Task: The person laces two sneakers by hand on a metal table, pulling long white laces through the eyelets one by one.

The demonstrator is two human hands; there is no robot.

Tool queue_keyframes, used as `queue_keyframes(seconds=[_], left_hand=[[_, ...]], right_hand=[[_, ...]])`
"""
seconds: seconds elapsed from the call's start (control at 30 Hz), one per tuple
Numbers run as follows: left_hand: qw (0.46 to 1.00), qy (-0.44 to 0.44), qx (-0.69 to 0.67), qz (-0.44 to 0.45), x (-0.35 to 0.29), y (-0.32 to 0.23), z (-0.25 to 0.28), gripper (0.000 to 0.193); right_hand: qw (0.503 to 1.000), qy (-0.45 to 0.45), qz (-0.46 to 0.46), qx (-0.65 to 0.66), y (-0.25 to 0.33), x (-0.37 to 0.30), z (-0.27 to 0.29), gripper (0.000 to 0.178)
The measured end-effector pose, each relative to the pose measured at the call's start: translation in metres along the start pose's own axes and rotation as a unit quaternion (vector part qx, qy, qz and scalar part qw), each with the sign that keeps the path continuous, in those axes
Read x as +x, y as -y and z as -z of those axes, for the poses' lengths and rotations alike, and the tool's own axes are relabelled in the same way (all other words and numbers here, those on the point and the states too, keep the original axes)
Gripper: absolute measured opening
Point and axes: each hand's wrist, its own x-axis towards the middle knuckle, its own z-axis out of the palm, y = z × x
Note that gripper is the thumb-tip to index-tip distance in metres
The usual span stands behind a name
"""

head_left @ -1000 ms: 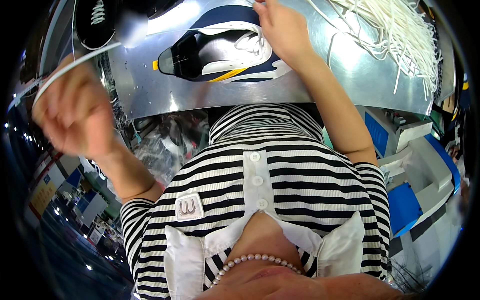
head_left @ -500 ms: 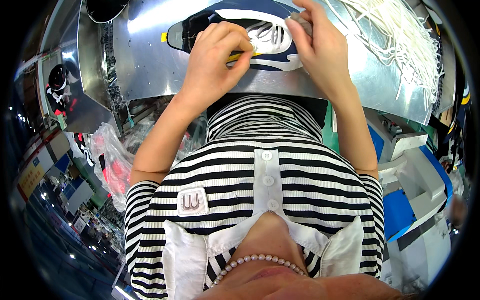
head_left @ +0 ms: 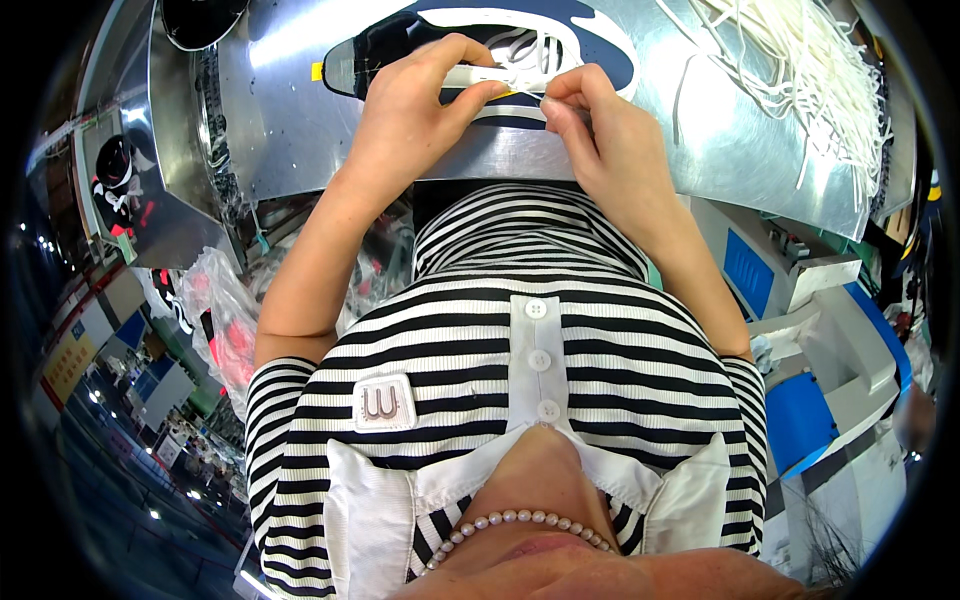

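A navy and white sneaker [head_left: 608, 48] lies on the metal tabletop with its toe to the right. Grey-white lacing [head_left: 535, 45] crosses its white tongue. My left hand [head_left: 415, 115] is closed on the near eyelet edge, its thumb outside and its fingers reaching over the opening. My right hand [head_left: 612, 130] pinches a white shoelace [head_left: 526, 92] between thumb and fingertips. This short stretch of lace runs from the eyelet edge to my right fingertips. My left hand covers part of the shoe's near side.
A loose heap of long white laces [head_left: 800, 70] spreads over the right of the metal table [head_left: 300, 130]. At the far left stands a dark rounded container [head_left: 203, 18]. A blue and white machine [head_left: 815, 340] is at my right, clear plastic bags [head_left: 225, 310] at my left.
My right hand has come down and left from beside the toe to the eyelet edge, pinching the lace. My left hand stays at the shoe, which has shifted slightly up in the picture.
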Motion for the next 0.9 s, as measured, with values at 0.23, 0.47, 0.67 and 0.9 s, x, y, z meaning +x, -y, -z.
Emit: queue_keyframes(seconds=[0.23, 0.47, 0.67, 0.9], left_hand=[[0.999, 0.015, -0.046, 0.003, -0.001, 0.004, -0.002, 0.019], [0.997, -0.044, -0.006, -0.058, -0.013, -0.001, -0.019, 0.014], [0.982, -0.093, 0.029, -0.163, -0.018, 0.006, -0.023, 0.015], [0.956, -0.116, 0.048, -0.266, -0.03, 0.018, -0.02, 0.023]], right_hand=[[0.999, 0.016, -0.022, -0.031, -0.005, 0.006, -0.007, 0.016], [0.997, 0.002, -0.037, -0.07, -0.004, 0.015, -0.024, 0.022], [0.997, -0.03, 0.075, -0.021, 0.024, 0.021, 0.025, 0.011], [0.967, 0.194, 0.065, -0.15, 0.015, 0.053, 0.012, 0.021]])
